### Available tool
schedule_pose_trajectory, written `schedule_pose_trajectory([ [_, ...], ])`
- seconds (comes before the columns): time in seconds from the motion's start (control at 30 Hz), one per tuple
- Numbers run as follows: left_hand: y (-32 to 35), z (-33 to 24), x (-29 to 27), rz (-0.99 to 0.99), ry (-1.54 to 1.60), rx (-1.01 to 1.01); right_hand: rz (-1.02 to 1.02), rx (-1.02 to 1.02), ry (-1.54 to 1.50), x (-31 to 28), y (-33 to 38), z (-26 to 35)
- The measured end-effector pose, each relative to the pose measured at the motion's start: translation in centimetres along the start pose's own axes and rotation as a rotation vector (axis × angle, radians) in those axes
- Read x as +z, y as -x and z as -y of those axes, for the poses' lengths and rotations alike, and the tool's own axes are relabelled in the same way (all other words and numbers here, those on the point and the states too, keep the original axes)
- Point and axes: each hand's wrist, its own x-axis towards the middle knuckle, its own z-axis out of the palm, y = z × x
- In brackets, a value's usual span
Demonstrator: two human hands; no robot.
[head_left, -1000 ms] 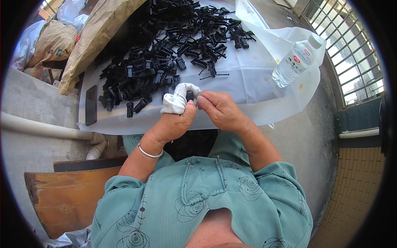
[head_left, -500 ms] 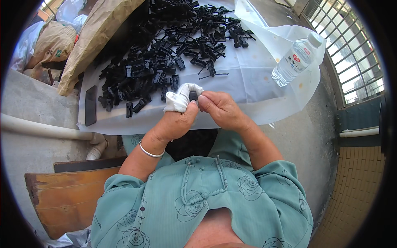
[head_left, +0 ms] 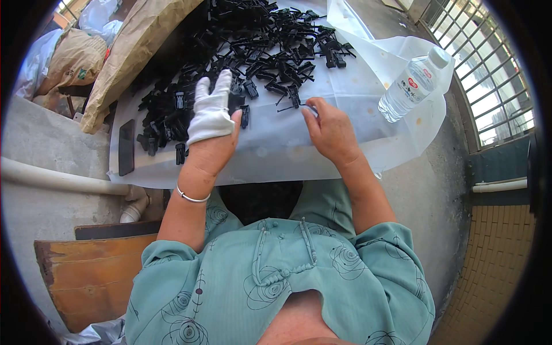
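The left hand (head_left: 211, 126), in a white glove (head_left: 207, 118) that leaves the thumb bare, reaches over the near edge of a large pile of black plastic parts (head_left: 259, 43); its fingers are stretched out and spread with the thumb apart, and any grip on its hidden side cannot be told. One upright black part (head_left: 245, 117) lies just right of its thumb. The bare right hand (head_left: 333, 133) is half curled, thumb and forefinger close together beside a black part with thin arms (head_left: 294, 95) at the pile's near right side; whether they pinch anything cannot be told. Translucent plastic sheeting (head_left: 345, 103) lies under the pile. A dark smartphone (head_left: 126, 147) rests at the near left, a clear water bottle (head_left: 409, 89) lies at the right, and a brown paper sack (head_left: 141, 54) stands left of the pile.
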Motion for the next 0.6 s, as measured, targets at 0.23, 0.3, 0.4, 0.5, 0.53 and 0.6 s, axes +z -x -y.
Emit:
schedule_pose_trajectory([
  [0.23, 2.1, -1.9, 2.0, -0.077, 0.451, -0.076, 0.068, -0.2, 0.411, -0.4, 0.3, 0.1],
  [0.3, 2.3, -3.1, 2.4, -0.01, 0.601, -0.176, 0.105, -0.288, 0.394, -0.7, 1.4, 2.1],
  [0.4, 1.7, -3.5, 2.5, 0.077, 0.547, -0.181, 0.139, -0.43, 0.293, -0.8, 2.0, 3.9],
  [0.5, 1.8, -3.8, 1.8, 0.487, 1.156, -0.586, 0.067, -0.454, 0.061, -0.7, 1.6, 4.0],
  [0.53, 2.0, -3.7, 1.9, 0.486, 1.156, -0.584, -0.004, -0.429, -0.086, -0.5, 1.5, 4.1],
  [0.6, 2.2, -3.6, 1.9, 0.452, 1.42, -0.537, -0.044, -0.202, -0.264, -0.1, 1.6, 5.1],
])
